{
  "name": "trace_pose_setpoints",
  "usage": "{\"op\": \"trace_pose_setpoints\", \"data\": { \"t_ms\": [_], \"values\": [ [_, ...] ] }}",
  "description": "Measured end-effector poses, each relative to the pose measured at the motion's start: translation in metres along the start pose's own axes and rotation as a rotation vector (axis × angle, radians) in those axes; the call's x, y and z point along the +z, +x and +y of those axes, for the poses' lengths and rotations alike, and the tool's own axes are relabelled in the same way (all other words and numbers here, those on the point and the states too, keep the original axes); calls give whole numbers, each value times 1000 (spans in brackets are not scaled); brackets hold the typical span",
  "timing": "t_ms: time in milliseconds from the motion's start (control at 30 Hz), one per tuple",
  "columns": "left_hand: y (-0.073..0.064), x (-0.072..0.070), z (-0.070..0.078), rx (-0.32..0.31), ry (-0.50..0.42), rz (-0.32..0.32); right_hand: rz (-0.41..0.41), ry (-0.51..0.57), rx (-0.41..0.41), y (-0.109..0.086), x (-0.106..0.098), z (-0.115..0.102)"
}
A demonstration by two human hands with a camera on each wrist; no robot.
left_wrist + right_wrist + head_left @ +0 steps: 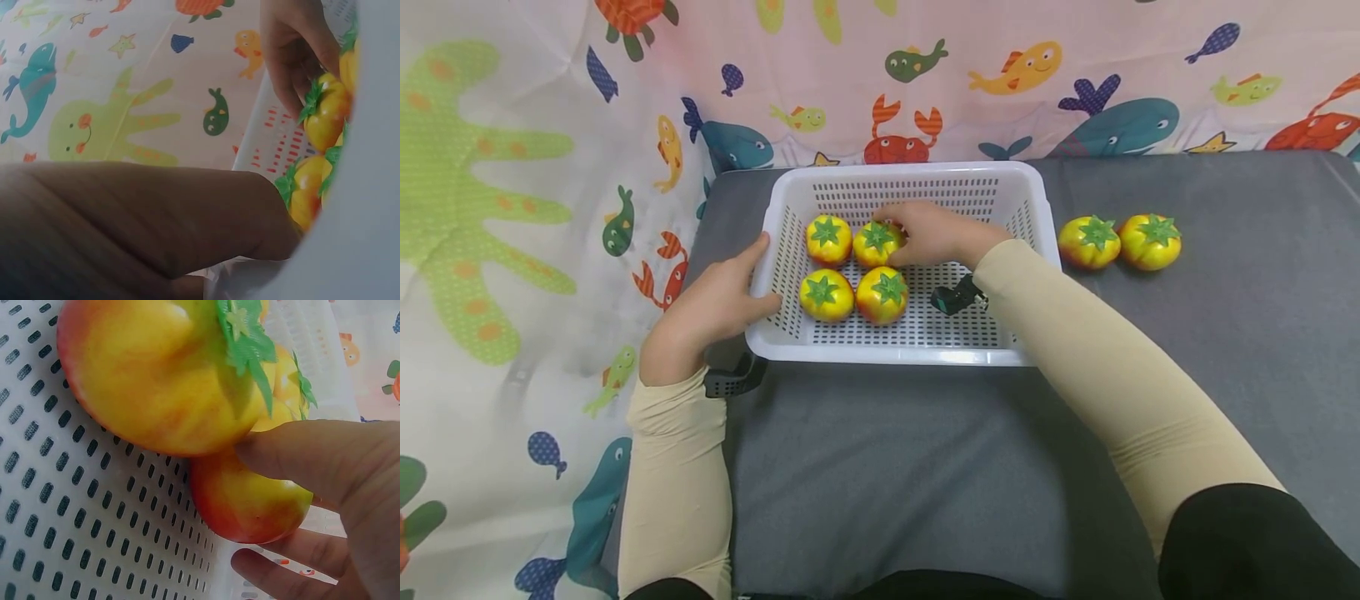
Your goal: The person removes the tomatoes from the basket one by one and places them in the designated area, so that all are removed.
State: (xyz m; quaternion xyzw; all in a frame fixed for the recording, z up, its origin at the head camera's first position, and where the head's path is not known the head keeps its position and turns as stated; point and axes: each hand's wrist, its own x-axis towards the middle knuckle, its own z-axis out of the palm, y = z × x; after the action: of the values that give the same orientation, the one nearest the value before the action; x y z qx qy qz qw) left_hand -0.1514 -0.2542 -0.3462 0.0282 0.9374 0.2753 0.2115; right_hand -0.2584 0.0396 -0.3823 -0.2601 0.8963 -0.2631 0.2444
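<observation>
A white perforated plastic basket holds several yellow-and-red tomatoes with green star-shaped leaves. My left hand grips the basket's left rim, the thumb reaching over it to the inside. Inside the basket, my right hand has thumb and fingers around the back right tomato. The right wrist view shows the thumb against this tomato and the fingers on its other side. Right in front of it sits another tomato. To the left are a back tomato and a front tomato.
Outside the basket, two more tomatoes, one nearer and one farther right, sit side by side on the grey tablecloth. A curtain printed with sea animals hangs behind the table and along its left side.
</observation>
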Motion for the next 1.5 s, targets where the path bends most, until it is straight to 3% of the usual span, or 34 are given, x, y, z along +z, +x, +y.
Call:
{"op": "trace_pose_setpoints", "data": {
  "t_ms": [600,900,1267,1500],
  "values": [
    [-8,-2,6,4,40,-3,3,-6,-1,-2,0,2],
    [-9,-2,6,5,35,-5,49,46,5,-3,-5,2],
    [-6,-1,5,15,51,5,138,118,2,-19,-18,6],
    [-5,0,4,12,49,20,145,125,17,-31,-16,4]
  ]
}}
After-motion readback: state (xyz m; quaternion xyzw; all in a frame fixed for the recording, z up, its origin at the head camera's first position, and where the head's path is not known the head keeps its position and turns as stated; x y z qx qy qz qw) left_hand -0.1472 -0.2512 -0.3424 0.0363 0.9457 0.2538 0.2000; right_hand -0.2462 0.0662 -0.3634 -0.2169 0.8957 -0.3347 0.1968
